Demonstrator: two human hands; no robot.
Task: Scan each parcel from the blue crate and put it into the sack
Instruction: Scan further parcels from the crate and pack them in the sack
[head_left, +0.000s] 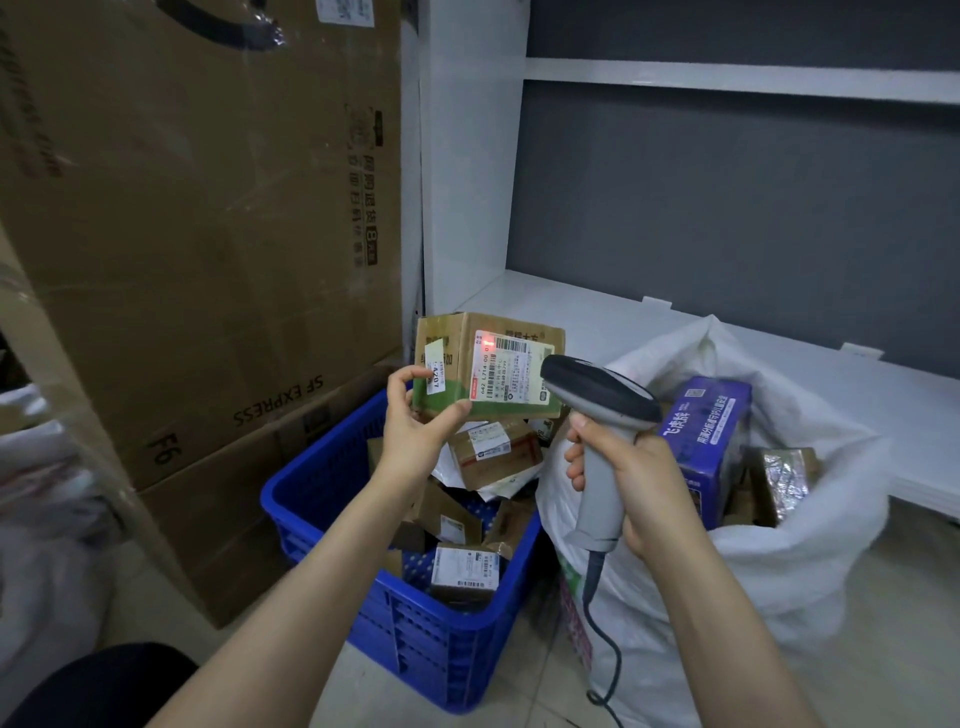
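Brown cardboard parcel (498, 364) pinched in our left hand (415, 436) over blue plastic crate (415, 639); our right hand (639, 488) grips grey handheld scanner (597, 395).

Both my bare arms are out front, hands up.
My left hand (415, 431) pinches a parcel (506, 371) at its lower left corner, thumb along the bottom edge; my right hand (641, 483) wraps its fingers round the scanner (597, 392) handle.

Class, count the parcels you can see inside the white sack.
2: a purple box at the left of the sack, and a shiny-taped brown box to its right. Others may be hidden underneath.
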